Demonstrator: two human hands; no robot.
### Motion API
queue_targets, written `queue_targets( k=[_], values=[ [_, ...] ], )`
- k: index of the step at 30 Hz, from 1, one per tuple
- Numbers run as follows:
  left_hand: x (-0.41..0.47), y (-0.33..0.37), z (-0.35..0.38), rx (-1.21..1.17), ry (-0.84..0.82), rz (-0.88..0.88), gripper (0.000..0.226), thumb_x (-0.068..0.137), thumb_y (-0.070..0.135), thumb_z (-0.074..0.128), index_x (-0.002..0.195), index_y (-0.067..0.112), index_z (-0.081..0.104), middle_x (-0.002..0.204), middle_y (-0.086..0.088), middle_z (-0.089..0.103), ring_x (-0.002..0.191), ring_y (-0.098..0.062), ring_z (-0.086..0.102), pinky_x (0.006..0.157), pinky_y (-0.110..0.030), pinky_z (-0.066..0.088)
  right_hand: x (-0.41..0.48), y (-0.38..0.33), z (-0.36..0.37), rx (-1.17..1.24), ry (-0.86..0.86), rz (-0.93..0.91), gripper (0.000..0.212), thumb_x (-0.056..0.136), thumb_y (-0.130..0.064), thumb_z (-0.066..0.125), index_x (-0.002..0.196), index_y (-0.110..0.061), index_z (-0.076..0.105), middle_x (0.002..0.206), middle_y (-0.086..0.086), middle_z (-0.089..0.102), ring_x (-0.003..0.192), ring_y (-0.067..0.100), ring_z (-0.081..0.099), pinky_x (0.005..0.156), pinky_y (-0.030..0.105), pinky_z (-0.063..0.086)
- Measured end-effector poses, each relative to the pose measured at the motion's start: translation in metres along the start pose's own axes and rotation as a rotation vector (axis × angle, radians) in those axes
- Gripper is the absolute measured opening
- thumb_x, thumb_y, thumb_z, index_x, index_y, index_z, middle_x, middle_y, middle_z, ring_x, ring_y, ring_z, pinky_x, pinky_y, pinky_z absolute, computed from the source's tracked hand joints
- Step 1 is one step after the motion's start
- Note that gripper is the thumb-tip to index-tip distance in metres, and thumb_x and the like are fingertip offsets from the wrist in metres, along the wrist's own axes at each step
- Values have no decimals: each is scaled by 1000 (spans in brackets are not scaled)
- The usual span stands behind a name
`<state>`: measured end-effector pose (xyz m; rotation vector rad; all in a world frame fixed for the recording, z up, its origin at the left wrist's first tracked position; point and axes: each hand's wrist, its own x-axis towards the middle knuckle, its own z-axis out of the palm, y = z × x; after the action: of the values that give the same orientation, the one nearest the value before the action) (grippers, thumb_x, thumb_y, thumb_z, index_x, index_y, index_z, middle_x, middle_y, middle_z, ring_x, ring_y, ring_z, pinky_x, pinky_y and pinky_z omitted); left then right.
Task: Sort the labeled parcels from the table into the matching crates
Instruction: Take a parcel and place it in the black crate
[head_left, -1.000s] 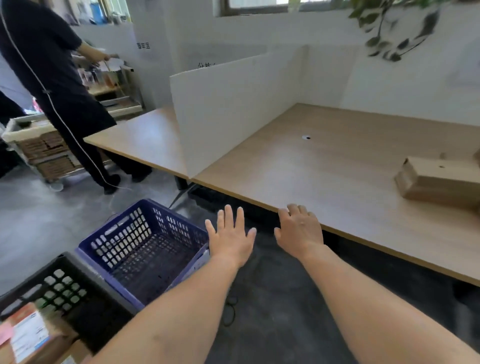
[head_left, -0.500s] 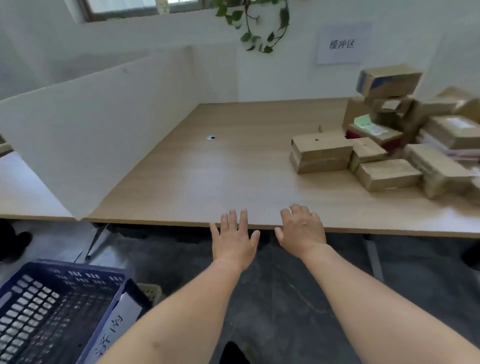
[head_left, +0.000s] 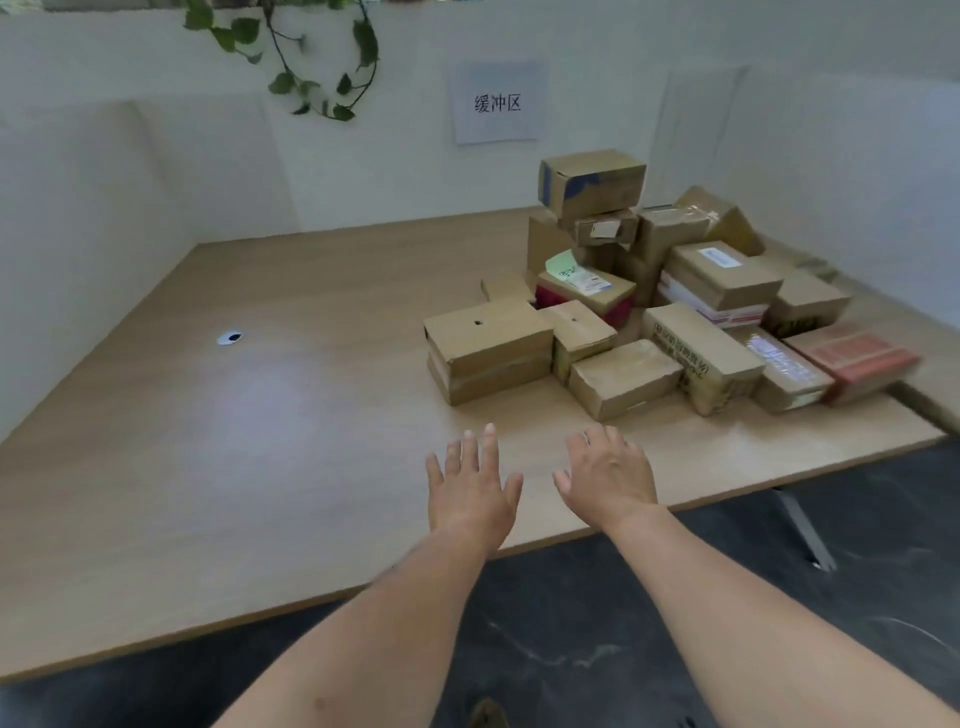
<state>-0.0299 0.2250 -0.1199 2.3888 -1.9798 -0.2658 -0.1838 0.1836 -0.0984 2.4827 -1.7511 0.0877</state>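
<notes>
1. Both hands now reach in over the table (head_left: 260, 441), whereas half a second ago they hung short of its near edge. The blue crate has slipped out of view, and the heap of parcels (head_left: 675, 312) sits closer and fuller in the frame.
2. The left hand (head_left: 470, 488) is flat, palm down, with straight fingers slightly spread and nothing in it. It lies on the near side of the heap, apart from it.
3. The right hand (head_left: 608, 475) is also palm down and holds nothing, its fingers relaxed and a little bent. It lies just short of the heap, and of the two hands it is closer to the front parcel (head_left: 623, 376). Whether either palm touches the wood cannot be told.
4. At the heap's near-left corner lies a broad box with a small hole in its top (head_left: 488, 343). A blue-marked box (head_left: 592, 182) crowns the heap, and a red-printed parcel (head_left: 857, 358) lies at its right end.
5. A paper sign (head_left: 497, 103) (three printed characters) hangs on the wall behind the heap. A trailing plant (head_left: 291, 57) hangs up to the heap's left, and a small white spot (head_left: 229, 338) marks the tabletop well to its left.
</notes>
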Motion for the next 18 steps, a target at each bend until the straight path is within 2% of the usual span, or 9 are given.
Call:
queue_targets(
  k=[8, 18],
  values=[
    [112, 37, -14, -75, 38, 103, 67, 100, 55, 14, 152, 25, -16, 161, -6, -13, 148, -24, -13, 118, -47, -9, 93, 48, 7, -26, 5, 104, 39, 94, -45, 41, 119, -17, 48, 121, 5, 52, 112, 24, 47, 88, 35, 38],
    [206, 18, -21, -64, 71, 12, 68, 99, 56, 14, 152, 25, -16, 160, -9, -18, 148, -26, -15, 117, -47, -9, 177, 56, 28, 56, -20, 80, 39, 94, -46, 41, 120, -17, 48, 122, 6, 51, 111, 24, 46, 88, 36, 38]
  ],
)
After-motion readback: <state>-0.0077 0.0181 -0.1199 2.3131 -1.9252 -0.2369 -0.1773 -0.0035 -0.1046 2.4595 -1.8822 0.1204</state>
